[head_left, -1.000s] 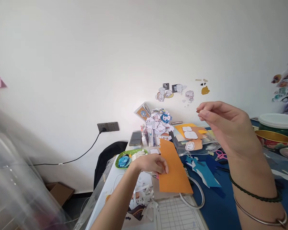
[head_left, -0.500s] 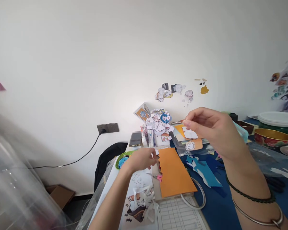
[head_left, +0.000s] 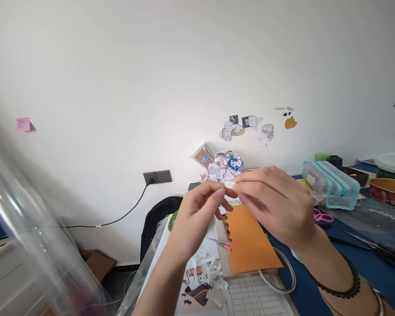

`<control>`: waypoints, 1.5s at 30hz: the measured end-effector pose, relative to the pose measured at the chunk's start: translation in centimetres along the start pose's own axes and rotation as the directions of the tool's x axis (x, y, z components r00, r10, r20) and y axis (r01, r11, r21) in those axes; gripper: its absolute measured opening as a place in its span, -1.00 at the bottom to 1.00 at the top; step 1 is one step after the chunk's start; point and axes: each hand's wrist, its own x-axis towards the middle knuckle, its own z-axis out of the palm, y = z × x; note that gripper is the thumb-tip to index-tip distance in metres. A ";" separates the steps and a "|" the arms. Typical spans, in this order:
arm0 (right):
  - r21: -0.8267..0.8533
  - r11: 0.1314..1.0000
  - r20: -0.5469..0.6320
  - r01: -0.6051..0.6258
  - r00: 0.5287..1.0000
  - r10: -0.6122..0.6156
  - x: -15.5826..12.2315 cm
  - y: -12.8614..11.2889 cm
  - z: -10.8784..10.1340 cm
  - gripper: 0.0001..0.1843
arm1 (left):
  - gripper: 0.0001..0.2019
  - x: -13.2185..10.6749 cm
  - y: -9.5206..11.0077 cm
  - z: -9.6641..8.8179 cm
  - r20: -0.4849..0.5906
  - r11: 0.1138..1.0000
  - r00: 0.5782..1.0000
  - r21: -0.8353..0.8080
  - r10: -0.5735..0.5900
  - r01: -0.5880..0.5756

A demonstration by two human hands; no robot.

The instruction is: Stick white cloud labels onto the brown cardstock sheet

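Observation:
Both my hands meet above the cluttered table at a small white paper piece [head_left: 230, 184]. My right hand [head_left: 278, 204] pinches it between thumb and fingertips. My left hand [head_left: 199, 215] is curled, its thumb near its index finger, and that index fingertip presses against the piece from below. Under my hands lies an orange sheet [head_left: 252, 245]. Pink-handled scissors [head_left: 228, 245] rest by its left edge, partly covered. A pile of paper cut-outs [head_left: 219, 171] stands behind my fingers, partly hidden.
White paper scraps [head_left: 213, 272] lie at the front beside a gridded sheet [head_left: 245, 296]. To the right are a teal clear case [head_left: 334, 184], pink scissors [head_left: 323, 216], dark-handled scissors [head_left: 378, 250] and a gold-rimmed tin [head_left: 390, 188]. A socket [head_left: 157, 176] with a cord is on the wall.
My right hand has moved left and my left hand has come up, so they now meet at the white piece. The view has turned slightly left.

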 end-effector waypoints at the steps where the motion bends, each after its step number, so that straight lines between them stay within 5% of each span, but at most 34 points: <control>1: -0.024 0.999 -0.004 0.027 1.000 -0.027 -0.1 0.0 0.1 -0.77 | -0.82 -0.1 0.1 0.0 -0.015 1.000 1.000 -0.007 0.014 -0.014; 9: -0.021 0.994 0.028 0.110 0.994 -0.109 -0.5 -0.1 0.1 -0.74 | -0.84 -0.6 0.6 0.2 -0.061 1.000 0.998 0.007 0.016 -0.016; 15: 0.054 0.996 -0.015 -0.071 0.997 0.071 0.1 -0.8 0.0 -0.74 | -0.85 -1.1 0.7 0.0 -0.061 1.000 0.998 0.007 0.028 -0.028; 24: 0.205 0.944 0.000 -0.260 0.964 0.265 0.3 -1.8 0.2 -0.73 | -0.89 -1.4 0.6 0.4 -0.187 0.950 0.953 0.249 0.240 -0.191; 34: 0.508 0.587 0.382 -0.630 0.776 0.502 0.7 -1.0 -0.8 -0.88 | -0.86 -1.6 0.8 0.5 -0.112 0.909 0.952 0.347 0.285 -0.231; 45: 0.511 0.474 0.562 -0.717 0.696 0.447 0.7 0.2 -1.2 -0.82 | -0.89 -1.4 0.7 0.5 -0.059 0.875 0.951 0.412 0.303 -0.253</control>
